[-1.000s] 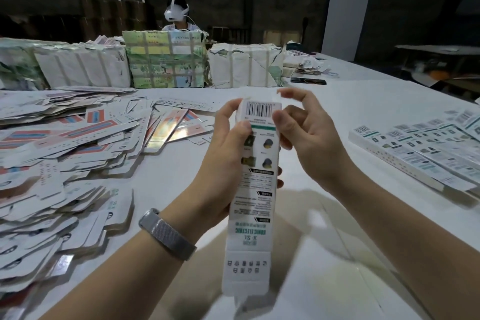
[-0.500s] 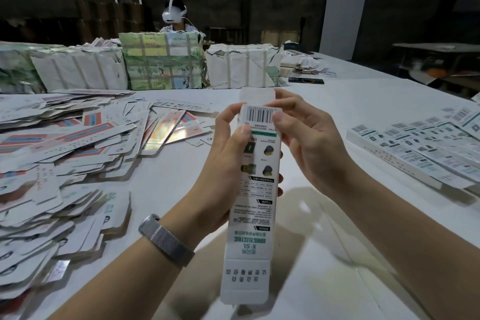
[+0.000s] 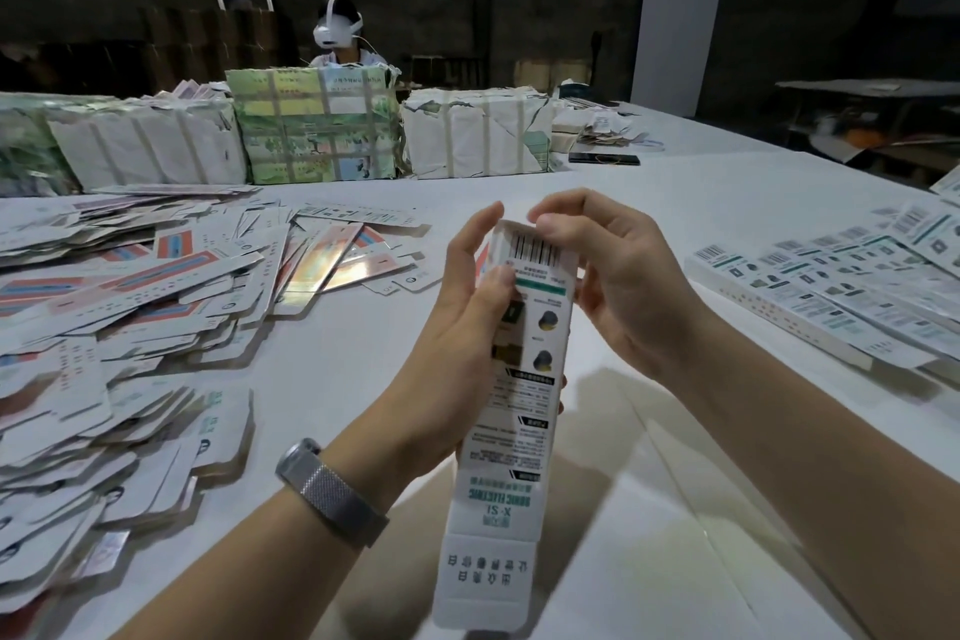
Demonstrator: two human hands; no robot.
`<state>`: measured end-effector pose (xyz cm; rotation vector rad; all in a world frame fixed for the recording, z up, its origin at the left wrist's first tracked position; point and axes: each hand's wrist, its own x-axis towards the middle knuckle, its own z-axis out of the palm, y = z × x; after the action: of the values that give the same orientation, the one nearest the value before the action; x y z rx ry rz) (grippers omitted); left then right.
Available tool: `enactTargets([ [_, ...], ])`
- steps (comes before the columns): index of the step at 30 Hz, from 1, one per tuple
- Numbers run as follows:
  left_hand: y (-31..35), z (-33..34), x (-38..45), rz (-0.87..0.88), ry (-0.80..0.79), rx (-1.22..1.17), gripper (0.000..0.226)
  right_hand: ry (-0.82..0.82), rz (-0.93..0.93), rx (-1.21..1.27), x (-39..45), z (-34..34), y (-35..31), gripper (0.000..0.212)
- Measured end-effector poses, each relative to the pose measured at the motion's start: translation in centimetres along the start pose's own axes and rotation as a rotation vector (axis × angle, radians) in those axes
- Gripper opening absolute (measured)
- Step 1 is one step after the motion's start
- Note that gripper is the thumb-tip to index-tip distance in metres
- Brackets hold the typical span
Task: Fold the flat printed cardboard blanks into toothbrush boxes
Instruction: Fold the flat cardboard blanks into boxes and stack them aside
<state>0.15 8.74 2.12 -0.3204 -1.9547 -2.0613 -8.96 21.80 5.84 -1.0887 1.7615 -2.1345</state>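
Under our hands the white counter (image 3: 597, 182) spreads to the far wall. Beyond the hands a row of taped bundles (image 3: 317, 125) crosses it, and behind them sits another person wearing a white headset (image 3: 336, 27). To the left of our left hand lies a broad loose heap of flat blanks (image 3: 119, 327), some showing red and blue print. To the right of our right hand finished boxes (image 3: 831, 296) lie side by side, barcodes up. Nothing stands between the hands and either pile.

We hold the box (image 3: 511, 421) above the counter, between both hands. Its long axis runs away from us, nearly upright in view and leaning slightly right at the top; the barcode end points away and the open flap end points toward us. Our left hand (image 3: 457, 343) grips the box's upper half from the left, thumb on the printed face, a metal watch (image 3: 332, 491) on the wrist. Our right hand (image 3: 618, 286) pinches the far end, fingertips curled over the top flap.

Half a second ago that top flap stood up above the barcode; now it is bent down beneath the right fingers.
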Motion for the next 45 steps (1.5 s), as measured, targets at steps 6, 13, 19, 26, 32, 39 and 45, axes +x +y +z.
enactTargets([
  [6, 0.3, -0.2, -0.2, 0.022, -0.059, 0.016, 0.047, 0.025, -0.015, 0.000, 0.0, -0.2, -0.3, 0.007],
  [13, 0.4, -0.6, -0.4, -0.013, -0.105, -0.017, 0.052, 0.056, -0.050, -0.060, 0.1, -0.5, -0.5, 0.016],
  [19, 0.3, -0.7, -0.4, 0.010, -0.136, -0.038, 0.052, -0.021, -0.024, -0.090, 0.2, -1.2, -1.1, 0.020],
  [26, 0.4, -0.7, -0.2, 0.032, -0.052, -0.001, 0.042, -0.027, -0.100, -0.174, 0.3, -1.5, -0.9, 0.022],
  [32, 0.5, -1.0, 0.0, 0.005, 0.029, -0.055, 0.037, -0.069, -0.089, -0.158, 0.1, -1.0, -0.3, 0.029],
  [39, 1.3, -0.4, -0.1, 0.023, 0.066, -0.113, 0.032, -0.086, -0.053, -0.126, 0.0, -0.3, -0.2, 0.038],
  [45, 1.5, 0.5, 0.3, 0.116, 0.016, -0.332, 0.037, 0.001, -0.117, -0.541, -0.9, 1.7, 0.6, 0.075],
])
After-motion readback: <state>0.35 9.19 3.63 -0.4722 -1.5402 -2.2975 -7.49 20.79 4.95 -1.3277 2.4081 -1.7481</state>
